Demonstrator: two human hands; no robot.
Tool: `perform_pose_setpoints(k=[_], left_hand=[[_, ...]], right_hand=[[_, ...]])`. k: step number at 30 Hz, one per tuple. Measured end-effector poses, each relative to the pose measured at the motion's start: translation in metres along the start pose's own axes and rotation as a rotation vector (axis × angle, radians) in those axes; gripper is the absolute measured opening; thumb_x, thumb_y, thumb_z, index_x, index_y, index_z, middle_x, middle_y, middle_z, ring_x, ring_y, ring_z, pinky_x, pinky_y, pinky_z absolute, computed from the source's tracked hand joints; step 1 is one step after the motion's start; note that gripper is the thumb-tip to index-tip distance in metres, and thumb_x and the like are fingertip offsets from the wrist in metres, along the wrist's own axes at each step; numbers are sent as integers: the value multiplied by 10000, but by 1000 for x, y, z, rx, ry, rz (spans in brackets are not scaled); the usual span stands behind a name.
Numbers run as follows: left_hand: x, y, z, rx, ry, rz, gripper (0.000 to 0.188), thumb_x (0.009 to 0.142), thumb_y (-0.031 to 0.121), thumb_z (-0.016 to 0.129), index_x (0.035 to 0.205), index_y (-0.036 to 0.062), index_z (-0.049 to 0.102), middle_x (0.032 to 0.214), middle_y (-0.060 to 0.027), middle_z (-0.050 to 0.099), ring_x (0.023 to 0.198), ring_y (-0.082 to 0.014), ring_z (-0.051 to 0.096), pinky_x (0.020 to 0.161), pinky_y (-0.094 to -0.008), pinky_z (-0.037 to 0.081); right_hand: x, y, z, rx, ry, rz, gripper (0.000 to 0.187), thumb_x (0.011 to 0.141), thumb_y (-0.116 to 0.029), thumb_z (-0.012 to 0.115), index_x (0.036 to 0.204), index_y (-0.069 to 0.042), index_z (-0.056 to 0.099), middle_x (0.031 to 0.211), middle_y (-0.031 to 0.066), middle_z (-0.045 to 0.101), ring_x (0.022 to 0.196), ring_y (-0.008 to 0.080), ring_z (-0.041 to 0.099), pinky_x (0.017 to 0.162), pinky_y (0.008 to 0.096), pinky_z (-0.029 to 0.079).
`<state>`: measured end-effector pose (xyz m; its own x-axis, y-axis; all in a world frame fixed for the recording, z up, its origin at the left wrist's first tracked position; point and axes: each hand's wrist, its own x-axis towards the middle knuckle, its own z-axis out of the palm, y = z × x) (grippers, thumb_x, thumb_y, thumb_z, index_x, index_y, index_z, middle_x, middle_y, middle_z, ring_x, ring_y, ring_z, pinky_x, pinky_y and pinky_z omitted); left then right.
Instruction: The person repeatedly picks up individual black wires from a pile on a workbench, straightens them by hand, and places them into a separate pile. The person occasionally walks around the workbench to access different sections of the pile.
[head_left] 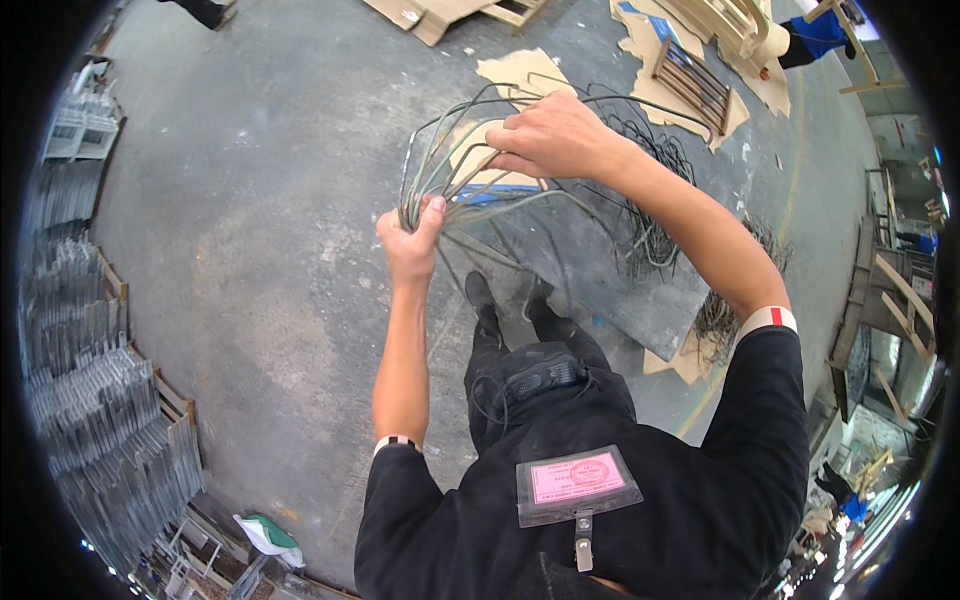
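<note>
My left hand (410,243) is closed around a loose bundle of bent wires (437,178), dark, grey and greenish, with the thumb pressed on top. The wires fan out in wide loops between my hands and beyond them. My right hand (558,135) is higher and further right, its fingers curled in on some of the same wires. Its palm faces down, so exactly how many strands it grips is hidden. To the right, a tangled pile of dark wires (655,200) lies partly on a grey sheet (655,300).
Another wire heap (718,325) lies nearer me at the right. Beyond are cardboard pieces (520,72), a brown slatted frame (692,88) and pale wooden furniture (735,35). Stacked grey metal frames (110,440) line the left side. A person in blue (820,38) is at the far right.
</note>
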<state>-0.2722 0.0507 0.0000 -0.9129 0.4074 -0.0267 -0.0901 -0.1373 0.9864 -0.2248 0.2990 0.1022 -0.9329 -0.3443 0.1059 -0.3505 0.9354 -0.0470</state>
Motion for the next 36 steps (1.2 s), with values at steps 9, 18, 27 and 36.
perform_pose_setpoints(k=[9,18,27,36], left_hand=[[26,-185,29,7,27,-260,320,924,225,738,670,54,642,591,49,543,513,-46,468,460,-252,311],[-8,-248,-45,-189,244,-318,231,912,207,728,800,5,733,665,-17,652,513,-71,518,452,-251,351],[-18,-272,-68,-199,283,-398,222,867,144,745,713,-12,720,635,-17,628,519,-74,507,477,-262,358],[-9,-276,-77,-409,204,-375,225,847,126,685,705,-46,654,632,-47,585,554,-131,509,580,-318,433]], right_hand=[[-35,50,125,126,-353,103,347,973,-443,594,919,-105,648,746,112,696,719,369,691,626,469,536],[-36,79,201,283,-610,118,414,1074,-490,383,1002,-118,550,675,181,630,711,434,650,632,543,505],[-31,64,264,367,-588,117,417,1068,-491,401,998,-120,578,670,153,643,676,406,657,584,514,509],[-34,65,271,246,-572,93,390,1044,-480,480,918,-124,580,581,131,595,579,389,619,526,488,483]])
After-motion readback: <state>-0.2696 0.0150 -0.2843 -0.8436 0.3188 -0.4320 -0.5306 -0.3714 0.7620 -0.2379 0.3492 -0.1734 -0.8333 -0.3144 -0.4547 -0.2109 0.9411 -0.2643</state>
